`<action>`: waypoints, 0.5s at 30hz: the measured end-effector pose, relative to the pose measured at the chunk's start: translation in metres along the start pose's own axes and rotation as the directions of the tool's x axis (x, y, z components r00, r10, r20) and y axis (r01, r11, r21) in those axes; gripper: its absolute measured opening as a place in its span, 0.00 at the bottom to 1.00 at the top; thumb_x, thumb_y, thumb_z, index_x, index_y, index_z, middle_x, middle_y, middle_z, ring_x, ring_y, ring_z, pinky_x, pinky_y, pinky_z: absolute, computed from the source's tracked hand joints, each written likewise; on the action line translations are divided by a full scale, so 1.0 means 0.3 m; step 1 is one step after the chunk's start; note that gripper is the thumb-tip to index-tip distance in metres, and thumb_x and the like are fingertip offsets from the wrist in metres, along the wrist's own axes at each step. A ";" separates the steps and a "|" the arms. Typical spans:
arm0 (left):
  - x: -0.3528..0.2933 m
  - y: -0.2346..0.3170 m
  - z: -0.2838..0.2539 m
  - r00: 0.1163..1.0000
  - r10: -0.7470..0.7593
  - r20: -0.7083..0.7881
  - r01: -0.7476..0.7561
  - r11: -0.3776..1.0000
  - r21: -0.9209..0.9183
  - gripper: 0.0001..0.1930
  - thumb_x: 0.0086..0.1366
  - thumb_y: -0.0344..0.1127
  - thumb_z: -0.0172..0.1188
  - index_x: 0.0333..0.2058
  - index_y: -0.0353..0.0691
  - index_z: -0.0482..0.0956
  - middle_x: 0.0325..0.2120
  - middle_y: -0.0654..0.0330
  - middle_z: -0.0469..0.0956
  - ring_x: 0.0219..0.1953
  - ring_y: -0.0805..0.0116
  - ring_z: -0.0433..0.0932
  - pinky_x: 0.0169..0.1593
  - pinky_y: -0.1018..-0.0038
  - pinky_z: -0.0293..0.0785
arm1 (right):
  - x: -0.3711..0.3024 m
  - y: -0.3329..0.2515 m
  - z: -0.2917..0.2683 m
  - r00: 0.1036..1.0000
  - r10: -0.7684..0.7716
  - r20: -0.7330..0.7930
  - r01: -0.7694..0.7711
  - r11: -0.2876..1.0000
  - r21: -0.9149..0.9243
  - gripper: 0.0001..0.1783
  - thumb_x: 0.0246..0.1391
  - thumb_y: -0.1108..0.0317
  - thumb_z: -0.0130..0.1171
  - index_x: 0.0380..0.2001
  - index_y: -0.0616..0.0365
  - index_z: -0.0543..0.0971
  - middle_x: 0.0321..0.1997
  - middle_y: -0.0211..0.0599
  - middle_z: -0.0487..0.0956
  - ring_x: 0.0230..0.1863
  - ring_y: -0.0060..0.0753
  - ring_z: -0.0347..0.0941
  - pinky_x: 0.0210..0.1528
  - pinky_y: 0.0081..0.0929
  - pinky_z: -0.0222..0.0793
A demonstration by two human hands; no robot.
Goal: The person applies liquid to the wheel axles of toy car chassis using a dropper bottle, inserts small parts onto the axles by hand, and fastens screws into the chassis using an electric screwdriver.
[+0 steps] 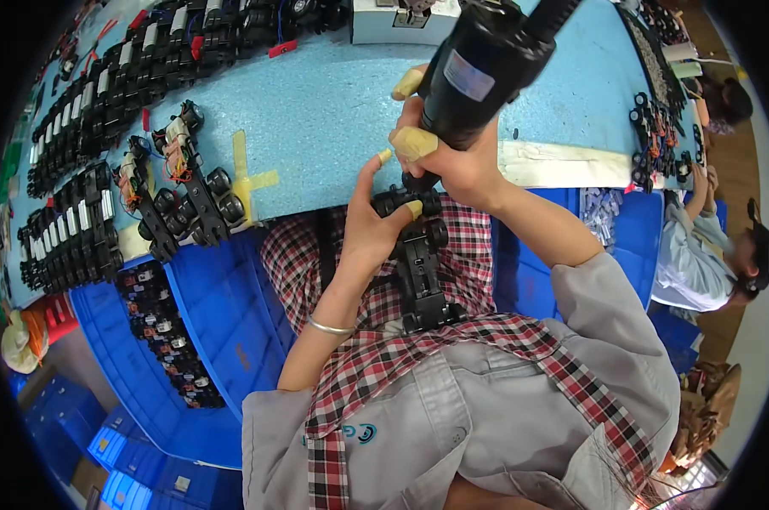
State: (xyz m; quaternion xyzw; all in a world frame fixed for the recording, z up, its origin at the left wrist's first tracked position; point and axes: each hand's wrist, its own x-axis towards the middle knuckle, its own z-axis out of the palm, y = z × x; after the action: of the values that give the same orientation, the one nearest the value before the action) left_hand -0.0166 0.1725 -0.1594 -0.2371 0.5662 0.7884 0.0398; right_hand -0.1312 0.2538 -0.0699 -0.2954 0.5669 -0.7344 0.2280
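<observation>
The left hand [369, 229] pinches one toy car [418, 259], the right hand [452, 161] grips a driver [478, 68] on it, and many cars [70, 229] wait nearby.

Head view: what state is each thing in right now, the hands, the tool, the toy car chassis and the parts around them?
Left hand: gripping the chassis front.
Right hand: wrapped round the driver, fingers taped.
Black electric screwdriver: tilted, tip down on the chassis.
Black toy car chassis: held over the lap.
Wired black chassis units: lying on the blue table.
Blue plastic bin: open, small parts at its left side.
</observation>
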 end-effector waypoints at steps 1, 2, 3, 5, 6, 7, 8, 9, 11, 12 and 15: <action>-0.004 -0.001 -0.008 1.000 0.001 -0.002 -0.001 1.000 -0.025 0.37 0.49 0.21 0.61 0.58 0.40 0.57 0.45 0.54 0.70 0.40 0.72 0.73 0.42 0.77 0.74 | -0.004 0.007 0.006 1.000 -0.003 0.009 0.002 1.000 0.013 0.26 0.44 0.75 0.60 0.46 0.64 0.61 0.21 0.34 0.70 0.16 0.22 0.64 0.20 0.20 0.62; -0.008 0.004 -0.015 1.000 0.003 -0.007 -0.003 0.999 -0.048 0.37 0.49 0.21 0.61 0.58 0.40 0.57 0.45 0.54 0.69 0.41 0.72 0.73 0.42 0.77 0.73 | -0.012 0.013 0.009 1.000 0.008 0.010 -0.008 1.000 -0.003 0.26 0.44 0.75 0.60 0.46 0.62 0.61 0.22 0.34 0.70 0.17 0.22 0.64 0.21 0.20 0.62; -0.012 0.016 -0.006 1.000 -0.020 -0.005 0.020 0.994 -0.109 0.36 0.48 0.23 0.63 0.57 0.38 0.58 0.46 0.55 0.69 0.43 0.69 0.72 0.46 0.74 0.72 | -0.022 0.018 0.010 1.000 0.018 0.013 -0.018 1.000 -0.015 0.26 0.44 0.75 0.61 0.46 0.61 0.62 0.24 0.34 0.70 0.18 0.22 0.65 0.21 0.20 0.62; -0.022 0.010 -0.024 0.999 -0.030 -0.046 0.031 0.999 0.020 0.39 0.45 0.29 0.67 0.57 0.36 0.59 0.51 0.53 0.66 0.52 0.63 0.66 0.57 0.70 0.62 | -0.033 0.037 0.029 1.000 0.011 0.001 -0.011 1.000 -0.015 0.25 0.44 0.73 0.61 0.44 0.59 0.61 0.22 0.32 0.68 0.18 0.21 0.63 0.20 0.19 0.62; 0.003 -0.043 -0.026 0.990 0.139 -0.036 -0.135 0.987 0.090 0.40 0.44 0.30 0.68 0.57 0.36 0.59 0.54 0.49 0.64 0.57 0.62 0.61 0.60 0.69 0.57 | -0.043 0.040 0.029 0.999 0.008 -0.033 -0.008 1.000 -0.026 0.25 0.43 0.72 0.62 0.42 0.58 0.60 0.22 0.31 0.67 0.17 0.21 0.63 0.20 0.19 0.61; 0.009 -0.056 -0.019 0.992 0.125 -0.030 -0.118 0.978 0.171 0.40 0.45 0.30 0.67 0.57 0.36 0.59 0.54 0.48 0.63 0.59 0.60 0.59 0.61 0.69 0.54 | -0.054 0.052 0.022 0.997 0.005 -0.074 -0.007 1.000 -0.028 0.25 0.43 0.71 0.62 0.41 0.57 0.60 0.21 0.31 0.66 0.17 0.21 0.62 0.20 0.19 0.61; 0.012 -0.054 -0.017 0.968 0.252 0.000 -0.243 0.937 0.252 0.39 0.45 0.30 0.66 0.57 0.36 0.59 0.54 0.48 0.64 0.59 0.60 0.60 0.61 0.69 0.55 | -0.062 0.056 0.019 0.994 0.004 -0.106 -0.006 1.000 -0.022 0.25 0.43 0.70 0.62 0.40 0.55 0.59 0.20 0.30 0.65 0.16 0.20 0.61 0.20 0.19 0.61; -0.013 -0.019 -0.015 0.993 0.113 -0.010 -0.112 0.991 0.072 0.39 0.45 0.29 0.66 0.57 0.36 0.58 0.53 0.49 0.64 0.58 0.60 0.60 0.61 0.69 0.55 | -0.068 0.073 0.028 0.994 0.004 -0.109 -0.004 1.000 -0.002 0.25 0.43 0.69 0.63 0.39 0.54 0.59 0.19 0.29 0.64 0.16 0.20 0.61 0.20 0.19 0.61; -0.024 -0.026 -0.011 0.995 0.099 0.007 -0.099 0.993 0.068 0.39 0.46 0.28 0.65 0.58 0.39 0.56 0.53 0.50 0.64 0.57 0.60 0.62 0.59 0.70 0.57 | -0.079 0.074 0.024 0.995 -0.011 -0.101 0.009 1.000 -0.026 0.25 0.42 0.67 0.64 0.37 0.54 0.58 0.18 0.28 0.64 0.14 0.20 0.60 0.20 0.19 0.60; -0.030 -0.016 -0.014 0.994 0.112 -0.010 -0.110 0.987 0.116 0.40 0.46 0.28 0.65 0.58 0.40 0.56 0.53 0.49 0.64 0.57 0.60 0.62 0.59 0.70 0.57 | -0.078 0.079 0.024 0.995 -0.021 -0.096 0.019 1.000 -0.017 0.26 0.42 0.66 0.65 0.37 0.54 0.59 0.17 0.28 0.64 0.14 0.20 0.60 0.19 0.18 0.60; -0.034 0.015 0.000 0.998 0.066 -0.002 -0.065 0.990 0.122 0.40 0.47 0.29 0.65 0.59 0.40 0.55 0.54 0.49 0.64 0.58 0.59 0.62 0.59 0.70 0.57 | -0.060 0.056 -0.001 0.999 -0.024 -0.034 0.024 1.000 0.015 0.28 0.41 0.64 0.67 0.39 0.55 0.59 0.16 0.28 0.64 0.14 0.20 0.61 0.19 0.18 0.60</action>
State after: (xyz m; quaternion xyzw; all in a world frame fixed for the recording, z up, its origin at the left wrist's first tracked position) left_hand -0.0090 0.1732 -0.1512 -0.2178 0.6207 0.7527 0.0266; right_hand -0.1185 0.2617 -0.0893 -0.2878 0.5616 -0.7463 0.2117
